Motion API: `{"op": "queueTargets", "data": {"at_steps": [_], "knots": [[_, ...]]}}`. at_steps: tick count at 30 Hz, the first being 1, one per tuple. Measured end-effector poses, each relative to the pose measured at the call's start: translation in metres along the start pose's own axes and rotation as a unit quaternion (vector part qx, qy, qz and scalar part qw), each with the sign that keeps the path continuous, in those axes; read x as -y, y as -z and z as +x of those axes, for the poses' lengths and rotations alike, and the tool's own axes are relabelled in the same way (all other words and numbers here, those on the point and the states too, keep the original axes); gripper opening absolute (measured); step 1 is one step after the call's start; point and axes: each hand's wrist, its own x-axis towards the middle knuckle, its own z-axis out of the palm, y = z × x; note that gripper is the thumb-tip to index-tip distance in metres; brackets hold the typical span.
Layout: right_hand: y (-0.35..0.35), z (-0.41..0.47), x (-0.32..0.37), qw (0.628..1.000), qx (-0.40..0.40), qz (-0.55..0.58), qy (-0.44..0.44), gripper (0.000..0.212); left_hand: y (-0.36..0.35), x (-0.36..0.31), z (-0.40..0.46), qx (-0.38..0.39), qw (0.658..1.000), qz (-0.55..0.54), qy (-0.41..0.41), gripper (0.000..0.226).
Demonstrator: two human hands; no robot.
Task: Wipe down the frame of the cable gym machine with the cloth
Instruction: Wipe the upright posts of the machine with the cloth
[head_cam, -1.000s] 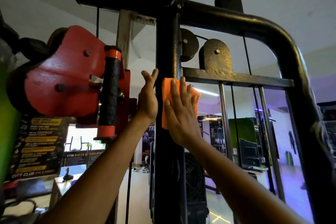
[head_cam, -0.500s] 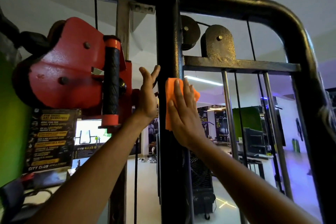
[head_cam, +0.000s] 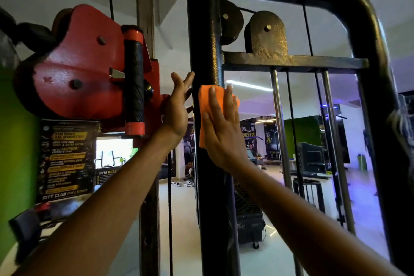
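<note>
- The black upright post (head_cam: 205,56) of the cable machine frame fills the centre of my view, running from 12 o'clock to 6 o'clock; a curved black tube (head_cam: 367,36) arches off toward 3 o'clock.
- At 9 o'clock sits the red pulley carriage (head_cam: 76,69) with its black grip, closer and larger than a second ago as my view has dropped slightly.
- My right hand (head_cam: 224,127) lies flat, fingers straight, pressing the orange cloth (head_cam: 207,105) against the post at centre. Against the crossbar (head_cam: 293,61), it has slid down the post a little since a second ago, so I judge a downward wiping stroke is under way.
- My left hand (head_cam: 177,110) is open, fingertips touching the post's 9 o'clock edge, bracing as before and holding nothing.
</note>
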Motion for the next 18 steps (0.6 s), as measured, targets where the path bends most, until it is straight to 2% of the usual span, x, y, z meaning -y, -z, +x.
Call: {"op": "queueTargets", "data": {"at_steps": [5,8,11,13,18], "knots": [[0.004,0.060,0.009,1.000,-0.016,0.002,-0.011,0.066,0.002,0.001,0.002,-0.008,1.000,0.002,0.005,0.070],[-0.001,0.018,0.010,1.000,-0.022,-0.011,-0.006,0.067,0.005,0.005,0.001,0.003,1.000,-0.001,-0.001,0.074],[-0.005,-0.049,0.004,1.000,0.003,0.001,-0.009,0.068,0.010,0.006,-0.002,0.017,1.000,0.009,0.010,0.087],[-0.004,-0.060,0.002,0.999,0.017,0.015,-0.026,0.068,0.012,0.006,-0.004,0.023,0.999,0.020,0.014,0.088],[-0.002,0.015,0.013,0.999,-0.017,-0.021,-0.018,0.067,0.008,0.001,-0.006,0.022,0.999,0.023,0.016,0.078]]}}
